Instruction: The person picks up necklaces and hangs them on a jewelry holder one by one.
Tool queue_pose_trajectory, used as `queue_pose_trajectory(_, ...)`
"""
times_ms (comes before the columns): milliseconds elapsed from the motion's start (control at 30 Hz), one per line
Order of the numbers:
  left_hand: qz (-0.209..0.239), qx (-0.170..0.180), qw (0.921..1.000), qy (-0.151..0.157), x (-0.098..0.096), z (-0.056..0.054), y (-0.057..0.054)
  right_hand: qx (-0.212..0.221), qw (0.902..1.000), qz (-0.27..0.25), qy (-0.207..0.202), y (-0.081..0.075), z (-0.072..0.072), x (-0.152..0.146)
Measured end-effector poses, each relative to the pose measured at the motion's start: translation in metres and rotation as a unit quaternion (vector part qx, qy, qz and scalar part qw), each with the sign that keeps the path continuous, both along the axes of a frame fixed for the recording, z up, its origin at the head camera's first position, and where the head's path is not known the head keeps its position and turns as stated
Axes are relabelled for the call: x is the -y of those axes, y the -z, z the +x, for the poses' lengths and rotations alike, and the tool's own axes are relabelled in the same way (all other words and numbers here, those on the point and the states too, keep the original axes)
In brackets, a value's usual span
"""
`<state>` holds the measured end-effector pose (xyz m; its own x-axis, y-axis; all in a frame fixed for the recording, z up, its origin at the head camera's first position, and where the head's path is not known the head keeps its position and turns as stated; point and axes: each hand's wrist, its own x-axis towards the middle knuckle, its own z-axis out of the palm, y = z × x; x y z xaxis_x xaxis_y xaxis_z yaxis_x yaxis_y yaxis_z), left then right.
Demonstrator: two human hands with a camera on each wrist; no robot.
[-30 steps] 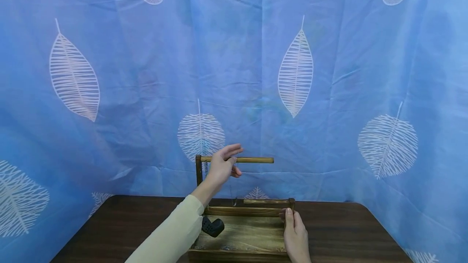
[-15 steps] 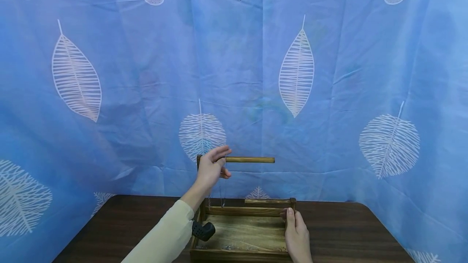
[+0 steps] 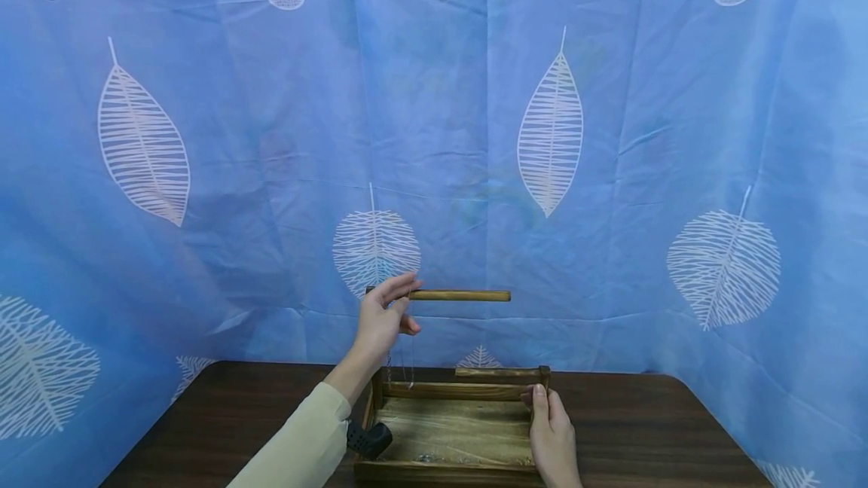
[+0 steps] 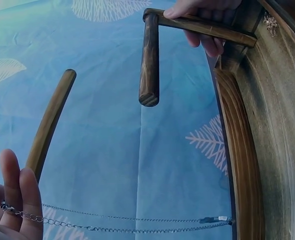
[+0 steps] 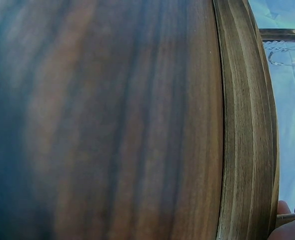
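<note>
A wooden jewelry stand has a tray base (image 3: pixel 461 428), a high bar (image 3: pixel 468 295) on the left post and a shorter, lower bar (image 3: pixel 498 373) on the right one. My left hand (image 3: pixel 381 322) is at the high bar, holding a thin silver chain necklace (image 4: pixel 122 225) by one end. The necklace hangs as a long narrow loop down to the tray's back rail (image 4: pixel 240 150). Its upper end crosses the fingers in the left wrist view. With my right hand (image 3: pixel 554 428) I grip the right post (image 4: pixel 207 27), thumb on one side and fingers behind.
Small jewelry pieces (image 4: pixel 271 23) lie inside the tray along its front. The stand sits on a dark wooden table (image 3: pixel 631 420). Behind hangs a blue cloth (image 3: pixel 461 134) with white leaf prints. A black wrist camera (image 3: pixel 371 439) is strapped to the left wrist.
My left hand has slid leftward along the high bar with the necklace, toward the left post. The right hand keeps its grip on the right post.
</note>
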<state>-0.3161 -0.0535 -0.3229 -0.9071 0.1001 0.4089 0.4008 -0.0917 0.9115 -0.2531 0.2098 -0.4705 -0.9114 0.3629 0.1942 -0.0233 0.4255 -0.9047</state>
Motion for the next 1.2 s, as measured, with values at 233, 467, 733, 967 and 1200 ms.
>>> queue_pose_trajectory(233,0.011,0.004,0.9999,-0.008,0.005,0.001,-0.001,-0.006,1.0,-0.001,-0.001,0.0,0.0,0.0)
queue_pose_trajectory(467,0.018,0.013,0.9997,-0.008,0.006,0.004,0.003,0.002,1.0,0.001,0.003,-0.001,0.0,0.0)
queue_pose_trajectory(733,0.023,0.021,0.9993,-0.02,0.006,0.008,0.006,0.003,1.0,0.004,-0.001,-0.003,0.0,0.0)
queue_pose_trajectory(967,0.02,0.017,0.9994,-0.024,0.007,0.008,0.013,0.022,0.9997,-0.004,-0.003,-0.004,0.0,0.0)
queue_pose_trajectory(1200,0.017,0.025,0.9991,-0.029,0.007,0.006,0.021,0.051,0.9969,-0.049,-0.035,-0.008,-0.001,0.0)
